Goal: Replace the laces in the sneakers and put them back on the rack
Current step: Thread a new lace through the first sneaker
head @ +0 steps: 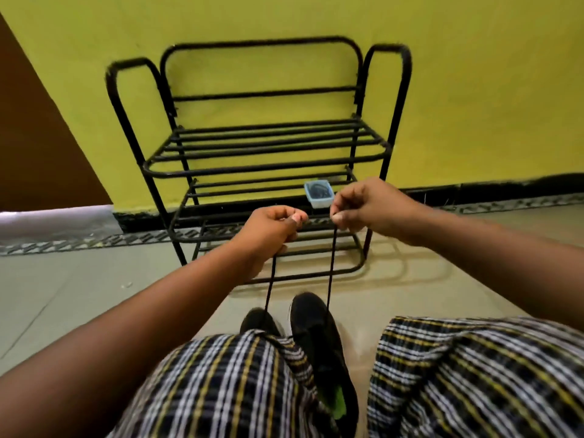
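Note:
Two black sneakers lie on the floor between my knees: the right sneaker (319, 339) is in plain view with a green patch at its heel, and the left sneaker (257, 320) is partly hidden under my checked cloth. A black lace (331, 270) runs up taut from the shoes in two strands. My left hand (271, 230) grips one end and my right hand (357, 205) pinches the other, both raised in front of the black metal shoe rack (262, 143).
The rack stands against a yellow wall, its shelves bare except for a small pale blue tub (318, 193) holding dark laces on a lower shelf. Beige tiled floor spreads to both sides. A brown door or panel (38, 137) is at the left.

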`<state>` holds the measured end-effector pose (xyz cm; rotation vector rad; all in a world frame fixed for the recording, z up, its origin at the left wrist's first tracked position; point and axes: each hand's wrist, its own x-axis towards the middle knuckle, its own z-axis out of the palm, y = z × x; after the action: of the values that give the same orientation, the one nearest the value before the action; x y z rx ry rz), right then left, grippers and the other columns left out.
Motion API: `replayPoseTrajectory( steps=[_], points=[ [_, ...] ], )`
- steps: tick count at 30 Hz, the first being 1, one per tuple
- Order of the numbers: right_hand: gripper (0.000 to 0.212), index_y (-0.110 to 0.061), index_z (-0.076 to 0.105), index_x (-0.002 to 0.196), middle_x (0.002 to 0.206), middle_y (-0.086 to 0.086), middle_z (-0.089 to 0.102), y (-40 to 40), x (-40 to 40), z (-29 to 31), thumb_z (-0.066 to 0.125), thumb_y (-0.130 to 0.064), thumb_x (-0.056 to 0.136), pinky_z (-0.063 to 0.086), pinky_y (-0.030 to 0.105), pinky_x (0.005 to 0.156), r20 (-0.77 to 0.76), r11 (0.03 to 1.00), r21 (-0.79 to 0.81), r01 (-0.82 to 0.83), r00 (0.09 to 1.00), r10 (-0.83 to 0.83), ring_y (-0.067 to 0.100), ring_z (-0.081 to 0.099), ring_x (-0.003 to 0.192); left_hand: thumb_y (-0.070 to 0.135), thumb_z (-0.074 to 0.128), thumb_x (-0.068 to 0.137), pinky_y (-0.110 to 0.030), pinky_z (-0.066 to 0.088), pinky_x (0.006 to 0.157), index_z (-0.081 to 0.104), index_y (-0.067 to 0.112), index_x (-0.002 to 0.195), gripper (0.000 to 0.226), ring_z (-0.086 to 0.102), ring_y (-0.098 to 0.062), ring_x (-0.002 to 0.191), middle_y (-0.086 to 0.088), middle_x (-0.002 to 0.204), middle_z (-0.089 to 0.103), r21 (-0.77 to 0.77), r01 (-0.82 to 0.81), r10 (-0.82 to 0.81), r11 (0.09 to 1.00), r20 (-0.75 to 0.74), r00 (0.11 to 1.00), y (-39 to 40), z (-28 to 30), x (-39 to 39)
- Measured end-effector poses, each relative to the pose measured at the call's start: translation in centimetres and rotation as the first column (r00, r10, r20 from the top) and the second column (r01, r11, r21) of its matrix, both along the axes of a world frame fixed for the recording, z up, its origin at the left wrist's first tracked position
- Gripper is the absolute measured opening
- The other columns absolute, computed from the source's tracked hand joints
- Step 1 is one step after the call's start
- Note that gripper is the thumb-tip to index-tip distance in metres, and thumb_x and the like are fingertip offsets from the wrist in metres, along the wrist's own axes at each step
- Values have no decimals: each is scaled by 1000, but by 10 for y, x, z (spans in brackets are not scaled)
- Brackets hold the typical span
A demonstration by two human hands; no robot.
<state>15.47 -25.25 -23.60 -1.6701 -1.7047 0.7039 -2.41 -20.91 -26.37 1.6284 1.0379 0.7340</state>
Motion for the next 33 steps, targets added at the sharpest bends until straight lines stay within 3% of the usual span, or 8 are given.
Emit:
replayPoseTrajectory(
  steps=[6, 10, 13, 16, 20, 25, 29, 33],
  points=[
    [8, -11, 65, 80, 74, 4, 65, -23, -1, 69, 62, -8, 88, 48, 21, 57, 41, 996, 86, 29, 999, -33, 10, 60, 67, 17, 49, 98, -19, 42, 65, 65, 19, 97, 17, 54, -12, 86, 2, 92, 65, 117, -58, 53, 991, 45, 998, -16, 62, 0],
    [6, -10, 67, 82, 78, 6, 67, -31, 1, 103, 63, -9, 87, 49, 26, 62, 14, 988, 132, 82, 996, -85, 14, 61, 73, 18, 47, 99, -16, 40, 58, 63, 13, 107, 19, 56, -9, 83, 2, 92, 67, 170, -102, 89, 980, 80, 993, -22, 94, 5],
    [7, -10, 66, 80, 72, 4, 65, -32, -3, 114, 64, -8, 87, 49, 27, 62, -88, 981, 147, 128, 989, -116, 15, 61, 71, 16, 46, 99, -15, 41, 54, 59, 10, 110, 17, 58, -8, 76, 2, 84, 67, 170, -143, 116, 975, 159, 980, -25, 111, 12],
    [5, -9, 65, 83, 74, 4, 65, -30, -12, 119, 63, -9, 87, 48, 26, 61, -95, 979, 138, 153, 986, -141, 15, 61, 72, 13, 45, 99, -16, 43, 56, 54, 10, 107, 12, 60, -5, 71, 1, 82, 67, 144, -167, 133, 975, 220, 966, -31, 120, 16],
    [7, -10, 65, 80, 75, 3, 64, -35, -17, 133, 63, -7, 86, 48, 24, 60, -145, 961, 195, 193, 975, -167, 13, 61, 70, 14, 47, 98, -18, 41, 59, 54, 17, 95, 9, 63, -5, 77, -1, 88, 69, 161, -173, 133, 972, 231, 964, -35, 124, 19],
    [3, -10, 64, 84, 74, 3, 66, -43, -16, 134, 64, -8, 86, 48, 26, 61, -330, 952, 213, 219, 933, -140, 14, 61, 68, 13, 51, 95, -17, 41, 62, 58, 20, 88, 12, 59, -11, 85, -5, 100, 67, 232, -188, 136, 954, 223, 965, -32, 120, 18],
    [4, -8, 65, 88, 78, 4, 67, -43, -17, 112, 63, -10, 87, 45, 24, 58, -220, 972, 97, 213, 957, -188, 13, 60, 71, 10, 54, 93, -21, 46, 69, 61, 18, 88, 12, 62, -11, 86, -4, 93, 68, 258, -156, 101, 954, 214, 972, -29, 119, 19],
    [5, -6, 68, 87, 74, 2, 67, -36, -17, 95, 66, -11, 86, 39, 20, 52, -130, 971, 57, 230, 966, -221, 9, 59, 65, 11, 59, 91, -28, 55, 76, 64, 19, 87, 10, 66, -14, 92, -4, 94, 69, 359, -238, 131, 902, 299, 945, -24, 126, 25]
  ],
)
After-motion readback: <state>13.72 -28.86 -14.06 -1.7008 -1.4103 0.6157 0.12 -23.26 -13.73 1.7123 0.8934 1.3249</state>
